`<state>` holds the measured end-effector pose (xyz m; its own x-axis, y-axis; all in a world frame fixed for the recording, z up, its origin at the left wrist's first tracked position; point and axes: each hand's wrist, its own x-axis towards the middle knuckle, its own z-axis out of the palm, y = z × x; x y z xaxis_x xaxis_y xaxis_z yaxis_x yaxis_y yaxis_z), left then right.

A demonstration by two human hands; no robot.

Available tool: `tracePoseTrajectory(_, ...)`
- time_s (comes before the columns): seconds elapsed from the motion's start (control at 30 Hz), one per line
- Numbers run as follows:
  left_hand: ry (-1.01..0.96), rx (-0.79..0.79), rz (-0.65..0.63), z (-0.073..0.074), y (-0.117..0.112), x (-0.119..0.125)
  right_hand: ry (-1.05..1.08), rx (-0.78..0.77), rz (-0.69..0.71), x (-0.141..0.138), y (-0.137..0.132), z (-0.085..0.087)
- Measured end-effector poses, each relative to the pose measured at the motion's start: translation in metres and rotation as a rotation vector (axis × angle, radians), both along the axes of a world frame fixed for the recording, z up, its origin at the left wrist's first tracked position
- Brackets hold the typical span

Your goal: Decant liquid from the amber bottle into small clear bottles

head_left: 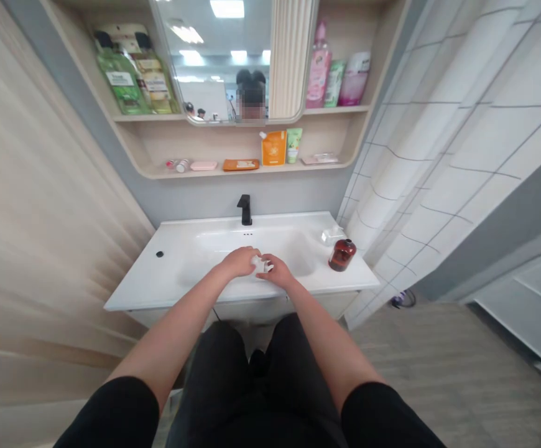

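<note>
My left hand (239,262) and right hand (275,271) met above a white vanity basin (289,244), fingers closed from both sides on a small white object (262,265), too small to tell what it was. The object sat between my hands, over the front of the bowl and well short of the matte black faucet (245,210). To my right on the basin's flat top, a dark amber bottle (342,255) stood upright just beside a small clear item (332,235). A round black fitting (159,254) was set into the top at the far left, well apart from my hands. Above, a curved wooden shelf unit (247,171) held green bottles (121,78), a pink pump bottle (318,65) and an orange pouch (273,148) around a mirror (209,62). A grid-patterned curtain (443,155) hung to my right.
</note>
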<state>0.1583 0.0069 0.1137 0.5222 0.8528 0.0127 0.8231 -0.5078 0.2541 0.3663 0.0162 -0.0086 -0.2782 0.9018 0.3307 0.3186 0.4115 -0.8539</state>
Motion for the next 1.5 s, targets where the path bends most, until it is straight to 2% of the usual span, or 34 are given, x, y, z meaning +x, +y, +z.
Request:
tracePoseTrajectory(0.07,0.009,-0.014,0.057,0.000,0.000,0.000,0.001,-0.011,0.005,0.000,-0.001,0.001)
tracePoseTrajectory(0.13,0.031,-0.022,0.059,-0.002,-0.001,0.001,-0.002,-0.021,0.010,0.000,-0.001,0.001)
tracePoseTrajectory(0.27,0.003,0.033,-0.100,-0.005,-0.004,0.001,-0.003,-0.024,0.021,0.001,-0.001,0.001)
tracePoseTrajectory(0.3,-0.010,0.056,-0.086,-0.005,-0.005,0.001,0.000,-0.027,0.021,0.001,-0.001,0.001)
tracePoseTrajectory(0.47,-0.018,0.101,0.153,-0.006,-0.008,0.005,-0.006,-0.023,0.011,0.000,-0.001,0.001)
tracePoseTrajectory(0.53,-0.035,0.059,0.123,-0.006,-0.009,0.007,-0.009,-0.024,0.022,0.000,-0.002,0.001)
tracePoseTrajectory(0.63,-0.117,0.017,-0.010,-0.006,-0.011,0.010,-0.016,-0.037,0.025,0.001,-0.003,0.000)
tracePoseTrajectory(0.67,-0.137,0.028,-0.004,-0.006,-0.011,0.011,-0.017,-0.040,0.021,0.001,-0.003,0.000)
tracePoseTrajectory(0.8,-0.036,0.045,0.235,-0.008,-0.015,0.014,-0.008,-0.047,-0.002,0.001,-0.002,-0.001)
tracePoseTrajectory(0.83,0.007,0.028,0.247,-0.008,-0.015,0.014,-0.011,-0.049,-0.003,0.001,-0.002,-0.001)
tracePoseTrajectory(0.93,0.057,0.025,0.105,-0.008,-0.017,0.013,-0.023,-0.039,0.008,0.000,0.000,-0.002)
tracePoseTrajectory(1.0,0.041,0.070,0.057,-0.007,-0.017,0.012,-0.011,-0.027,0.017,0.000,0.000,-0.001)
tracePoseTrajectory(1.13,0.018,0.110,0.244,-0.006,-0.015,0.013,0.009,-0.045,0.009,0.000,-0.002,0.001)
tracePoseTrajectory(1.23,0.036,0.044,0.332,-0.008,-0.014,0.013,-0.004,-0.069,-0.003,0.000,-0.003,0.000)
tracePoseTrajectory(1.33,0.029,-0.029,0.193,-0.010,-0.014,0.009,-0.001,-0.079,-0.004,0.001,-0.001,-0.002)
tracePoseTrajectory(1.4,-0.013,-0.006,0.117,-0.011,-0.016,0.006,0.016,-0.086,-0.005,0.001,0.000,-0.003)
tracePoseTrajectory(1.43,-0.031,0.007,0.123,-0.011,-0.017,0.006,0.023,-0.088,-0.005,0.001,0.000,-0.003)
tracePoseTrajectory(1.5,-0.051,0.009,0.214,-0.011,-0.020,0.006,0.020,-0.087,0.001,0.001,-0.001,-0.002)
